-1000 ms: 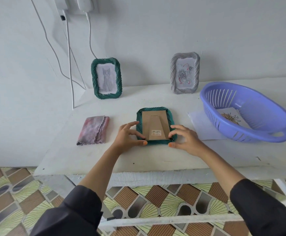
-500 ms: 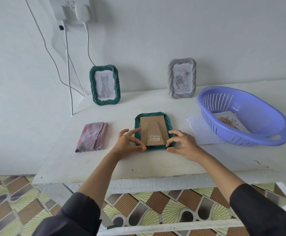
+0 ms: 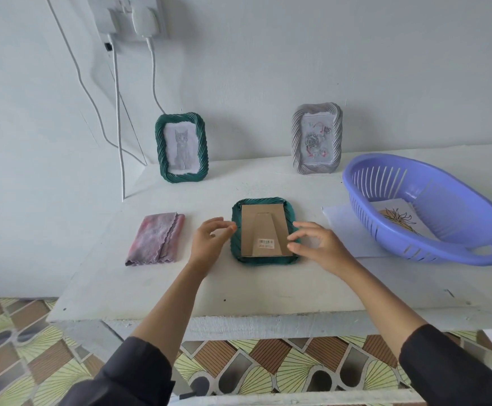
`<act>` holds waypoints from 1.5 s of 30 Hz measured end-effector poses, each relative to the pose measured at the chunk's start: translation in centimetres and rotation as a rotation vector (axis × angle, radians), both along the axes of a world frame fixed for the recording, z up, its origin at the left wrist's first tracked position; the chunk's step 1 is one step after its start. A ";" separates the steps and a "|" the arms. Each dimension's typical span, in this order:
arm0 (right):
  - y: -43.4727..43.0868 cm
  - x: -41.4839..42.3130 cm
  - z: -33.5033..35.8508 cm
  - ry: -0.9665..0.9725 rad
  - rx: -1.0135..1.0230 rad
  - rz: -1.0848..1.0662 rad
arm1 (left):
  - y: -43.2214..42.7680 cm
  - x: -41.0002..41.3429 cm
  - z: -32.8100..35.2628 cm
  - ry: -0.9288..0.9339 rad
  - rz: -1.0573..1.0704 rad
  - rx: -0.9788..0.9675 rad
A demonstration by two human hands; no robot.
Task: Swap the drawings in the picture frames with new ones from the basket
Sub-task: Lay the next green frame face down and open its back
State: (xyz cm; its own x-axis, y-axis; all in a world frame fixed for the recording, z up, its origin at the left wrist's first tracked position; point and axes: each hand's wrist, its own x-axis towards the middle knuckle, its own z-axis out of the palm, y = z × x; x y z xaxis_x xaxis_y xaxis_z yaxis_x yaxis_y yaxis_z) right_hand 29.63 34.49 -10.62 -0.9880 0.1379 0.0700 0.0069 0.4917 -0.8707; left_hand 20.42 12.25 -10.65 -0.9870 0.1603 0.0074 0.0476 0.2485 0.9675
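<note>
Not much to read here, honestly. The only bit of print is sitting on a small white sticker (image 3: 266,243) stuck low on the brown cardboard back (image 3: 247,227) of the green frame (image 3: 265,260) that's lying face down on the surface (image 3: 268,288). It's showing a barcode with a line of tiny characters running underneath. Those are coming out too small and blurry, so I'm not getting any actual words or numbers off it.

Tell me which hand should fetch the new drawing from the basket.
Right hand: the basket with the drawing sits on its side; the left hand would cross the face-down frame.
</note>
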 end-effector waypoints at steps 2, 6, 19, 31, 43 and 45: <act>-0.1 -1.1 0.2 0.084 0.003 -0.143 | 0.9 -0.2 -0.1 0.020 0.139 -0.108; -0.5 -4.0 0.0 0.105 0.113 -0.270 | 2.6 -0.8 -0.3 0.021 0.273 -0.219; -0.6 -5.2 -1.6 0.035 0.281 -0.232 | 4.5 -0.6 0.8 -0.023 0.300 -0.383; -0.6 -5.2 -1.5 0.021 0.296 -0.220 | 5.6 0.1 3.2 -0.034 0.216 -0.123; -0.5 -5.1 -1.4 0.008 0.274 -0.226 | 3.5 -1.3 5.3 -0.110 0.255 0.090; -0.5 -4.9 -1.4 0.006 0.278 -0.210 | 1.3 -2.3 5.6 -0.084 0.371 0.080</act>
